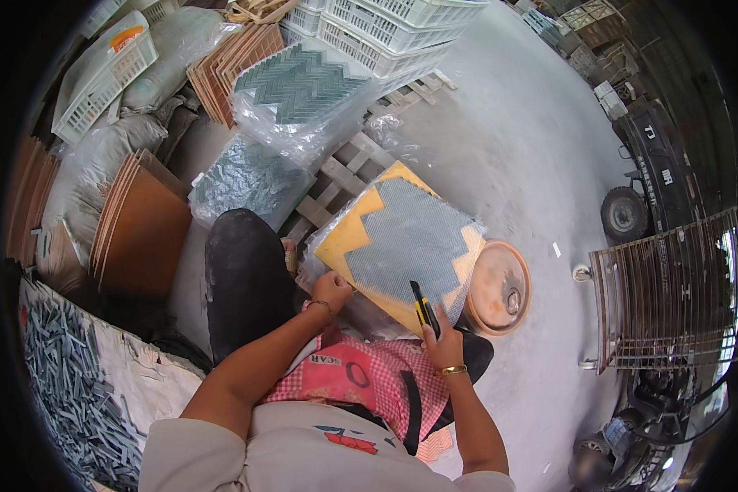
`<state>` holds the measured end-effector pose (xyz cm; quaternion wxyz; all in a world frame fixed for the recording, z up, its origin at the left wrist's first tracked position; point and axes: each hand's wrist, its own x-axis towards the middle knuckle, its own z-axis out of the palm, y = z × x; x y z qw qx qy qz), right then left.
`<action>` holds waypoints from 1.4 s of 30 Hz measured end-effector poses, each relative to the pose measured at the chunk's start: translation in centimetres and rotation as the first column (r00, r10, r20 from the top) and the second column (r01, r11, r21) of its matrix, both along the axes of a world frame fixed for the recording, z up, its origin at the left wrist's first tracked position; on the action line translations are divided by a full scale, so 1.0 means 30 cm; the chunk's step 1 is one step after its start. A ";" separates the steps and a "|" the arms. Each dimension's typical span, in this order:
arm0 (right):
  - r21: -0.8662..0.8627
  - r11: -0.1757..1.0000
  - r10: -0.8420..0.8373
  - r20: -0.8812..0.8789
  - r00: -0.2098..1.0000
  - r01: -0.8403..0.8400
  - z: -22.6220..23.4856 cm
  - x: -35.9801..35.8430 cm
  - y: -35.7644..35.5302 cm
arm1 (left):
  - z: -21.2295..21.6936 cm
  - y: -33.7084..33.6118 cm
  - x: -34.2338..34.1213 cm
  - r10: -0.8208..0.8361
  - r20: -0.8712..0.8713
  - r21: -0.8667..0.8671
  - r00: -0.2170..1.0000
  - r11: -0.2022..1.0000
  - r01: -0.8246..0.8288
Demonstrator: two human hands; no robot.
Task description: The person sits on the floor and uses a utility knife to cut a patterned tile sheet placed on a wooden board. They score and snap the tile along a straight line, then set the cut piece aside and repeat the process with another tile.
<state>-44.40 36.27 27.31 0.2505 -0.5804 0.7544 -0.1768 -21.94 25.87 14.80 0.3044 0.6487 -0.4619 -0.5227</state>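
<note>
Right hand (441, 338) seemingly grips knife (424, 308).

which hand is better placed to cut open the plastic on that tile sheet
Probably the right hand: it already grips the yellow knife, blade toward the wrapped tile sheet. The left hand steadies its near edge.

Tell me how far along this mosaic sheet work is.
Done: wrapped sheets lie stacked on the pallet behind. In hand: the left hand steadies the bagged mosaic sheet at its near corner, and the right hand holds a yellow utility knife at its edge. Left: loose tile pieces are still heaped on the person's left.
</note>
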 end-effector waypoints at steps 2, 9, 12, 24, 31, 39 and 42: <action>-0.176 0.977 -0.100 0.097 0.990 0.116 -0.046 -0.083 -0.050 | 0.059 0.012 -0.043 0.021 0.049 -0.089 0.999 0.996 -0.016; -0.234 0.962 -0.177 -0.141 0.974 0.141 -0.141 -0.296 -0.414 | -0.023 -0.060 -0.077 -0.005 0.059 0.036 0.998 0.999 0.003; -0.157 0.977 -0.171 -0.190 0.967 0.142 -0.164 -0.332 -0.600 | 0.155 -0.045 -0.098 -0.058 0.341 -0.027 0.938 0.997 0.072; -0.055 0.994 0.064 -0.402 0.913 -0.093 -0.269 -0.500 -0.725 | 0.076 -0.346 -0.080 -0.130 0.549 -0.108 0.826 0.968 0.225; 0.124 0.979 -0.137 -0.173 0.975 0.160 -0.139 -0.475 -0.409 | 0.029 -0.657 -0.097 -0.049 0.538 -0.410 0.842 0.857 0.312; 0.119 0.974 -0.196 0.022 0.980 0.192 -0.008 -0.207 -0.357 | 0.020 -0.672 -0.139 -0.076 0.421 -0.457 0.904 0.843 0.284; -0.047 0.993 0.112 0.099 0.989 -0.108 -0.049 -0.058 -0.534 | 0.011 -0.667 -0.130 -0.099 0.349 -0.463 0.932 0.847 0.263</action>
